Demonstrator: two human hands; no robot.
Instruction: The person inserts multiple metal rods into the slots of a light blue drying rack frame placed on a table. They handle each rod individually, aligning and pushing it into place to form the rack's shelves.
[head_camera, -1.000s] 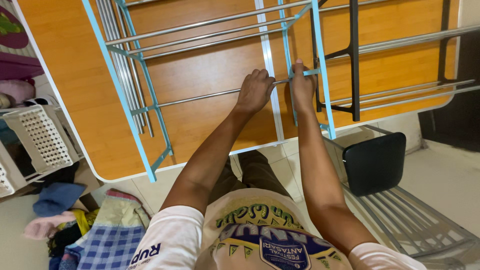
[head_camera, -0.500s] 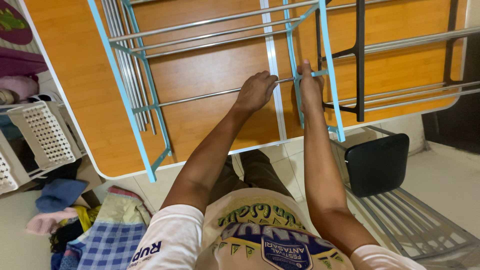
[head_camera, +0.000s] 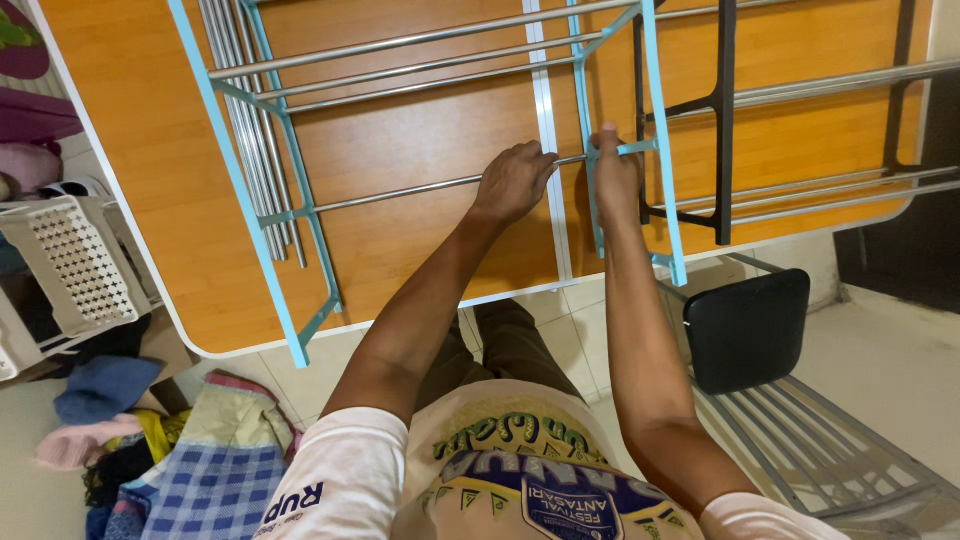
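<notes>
A rack lies on an orange wooden table (head_camera: 420, 250): light blue side frames joined by silver metal rods. My left hand (head_camera: 513, 182) is closed around the near silver rod (head_camera: 400, 193), close to its right end. My right hand (head_camera: 615, 175) grips the right blue frame (head_camera: 662, 140) at its short crossbar, where that rod meets it. The left blue frame (head_camera: 240, 180) holds the rod's other end. A black frame (head_camera: 725, 120) with more silver rods lies just right of my right hand.
A bundle of loose silver rods (head_camera: 245, 130) lies along the left blue frame. A white perforated basket (head_camera: 75, 262) stands left of the table, clothes (head_camera: 130, 440) heaped on the floor below it. A black chair seat (head_camera: 748, 328) sits at the table's right front corner.
Both hands keep their grip on the rod and the blue frame. The rack's right side has shifted slightly to the right; otherwise only the view has moved a little.
</notes>
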